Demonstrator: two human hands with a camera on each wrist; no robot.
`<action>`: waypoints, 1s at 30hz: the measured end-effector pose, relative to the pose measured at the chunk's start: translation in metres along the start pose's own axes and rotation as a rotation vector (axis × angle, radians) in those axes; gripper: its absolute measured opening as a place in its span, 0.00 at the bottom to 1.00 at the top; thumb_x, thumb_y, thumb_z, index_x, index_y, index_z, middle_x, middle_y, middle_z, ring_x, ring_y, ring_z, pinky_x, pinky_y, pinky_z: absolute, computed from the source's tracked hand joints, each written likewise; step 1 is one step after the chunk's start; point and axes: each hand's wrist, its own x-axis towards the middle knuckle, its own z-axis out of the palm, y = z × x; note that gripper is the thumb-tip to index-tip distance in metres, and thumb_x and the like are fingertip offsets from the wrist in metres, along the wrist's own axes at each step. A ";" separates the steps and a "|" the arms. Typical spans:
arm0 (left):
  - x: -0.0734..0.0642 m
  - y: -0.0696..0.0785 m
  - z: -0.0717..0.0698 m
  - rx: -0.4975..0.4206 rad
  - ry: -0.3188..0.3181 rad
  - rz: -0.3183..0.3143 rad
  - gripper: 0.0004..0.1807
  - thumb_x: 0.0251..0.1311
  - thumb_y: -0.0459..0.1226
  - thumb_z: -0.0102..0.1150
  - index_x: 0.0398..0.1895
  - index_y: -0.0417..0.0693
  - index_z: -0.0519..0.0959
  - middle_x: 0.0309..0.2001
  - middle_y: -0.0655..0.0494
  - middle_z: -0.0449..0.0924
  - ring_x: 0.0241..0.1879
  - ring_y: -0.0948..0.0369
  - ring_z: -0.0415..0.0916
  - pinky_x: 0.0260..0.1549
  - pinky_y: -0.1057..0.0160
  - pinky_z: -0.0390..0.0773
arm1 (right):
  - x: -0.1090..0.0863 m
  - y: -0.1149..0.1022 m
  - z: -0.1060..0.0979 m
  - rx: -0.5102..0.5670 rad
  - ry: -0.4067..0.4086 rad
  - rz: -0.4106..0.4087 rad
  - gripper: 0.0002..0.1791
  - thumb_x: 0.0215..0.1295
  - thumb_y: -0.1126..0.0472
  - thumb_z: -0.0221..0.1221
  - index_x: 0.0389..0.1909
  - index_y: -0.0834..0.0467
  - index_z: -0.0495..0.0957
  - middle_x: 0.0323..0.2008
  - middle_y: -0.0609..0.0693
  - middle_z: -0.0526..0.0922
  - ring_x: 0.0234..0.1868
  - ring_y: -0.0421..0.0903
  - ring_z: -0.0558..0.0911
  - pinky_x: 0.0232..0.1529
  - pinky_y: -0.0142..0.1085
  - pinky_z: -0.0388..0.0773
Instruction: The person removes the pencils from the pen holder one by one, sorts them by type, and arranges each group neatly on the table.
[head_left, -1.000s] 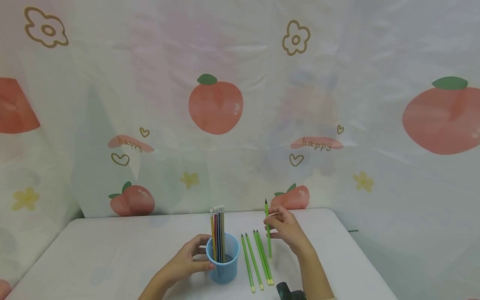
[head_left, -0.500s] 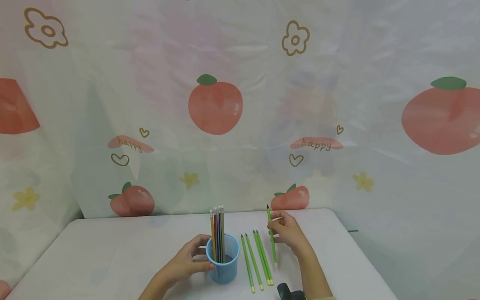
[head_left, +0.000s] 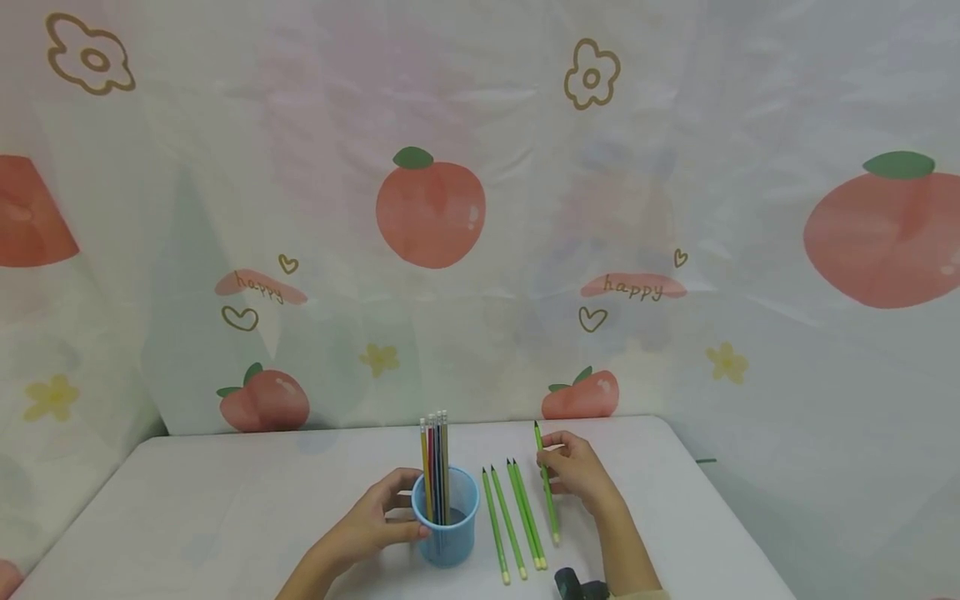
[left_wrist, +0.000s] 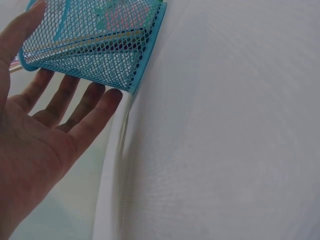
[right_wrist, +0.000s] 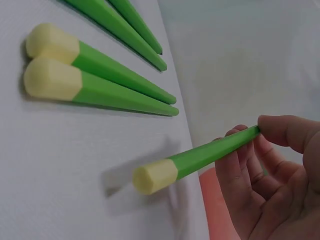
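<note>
My left hand (head_left: 367,521) holds the side of a blue mesh pencil cup (head_left: 447,548), thumb near the rim and fingers along the wall. Several pencils (head_left: 438,442) stand in that cup, eraser ends up. My right hand (head_left: 583,477) pinches a green pencil (head_left: 552,518) between thumb and fingers, its dark tip pointing away. In the right wrist view, the pale yellow end of this green pencil (right_wrist: 200,156) hangs just above the table over its shadow. Left of it, several more green pencils (head_left: 501,533) lie side by side, tips away.
Everything rests on a white-covered table (head_left: 247,500) against a fruit-printed backdrop (head_left: 480,333). A black object (head_left: 577,583) sits by the right wrist at the bottom edge. The table's right edge (head_left: 720,492) runs beyond the right forearm.
My right hand has lowered slightly and shifted a little right with the green pencil, bringing its pale end nearer the table. The left hand and the cup have stayed put.
</note>
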 end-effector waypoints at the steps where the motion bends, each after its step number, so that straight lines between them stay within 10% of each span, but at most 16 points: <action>1: 0.000 0.000 0.000 -0.002 -0.003 0.002 0.37 0.55 0.38 0.73 0.66 0.41 0.66 0.64 0.43 0.71 0.61 0.46 0.73 0.59 0.43 0.76 | 0.000 0.001 0.000 -0.007 0.000 0.005 0.16 0.67 0.65 0.59 0.53 0.65 0.75 0.37 0.59 0.82 0.34 0.49 0.82 0.31 0.41 0.85; 30: 0.003 -0.005 0.000 0.019 0.010 -0.009 0.36 0.55 0.39 0.72 0.66 0.44 0.68 0.63 0.43 0.72 0.60 0.46 0.74 0.59 0.42 0.77 | -0.002 0.014 0.007 -0.284 -0.035 0.102 0.16 0.64 0.63 0.64 0.51 0.60 0.76 0.30 0.53 0.78 0.27 0.46 0.78 0.23 0.35 0.81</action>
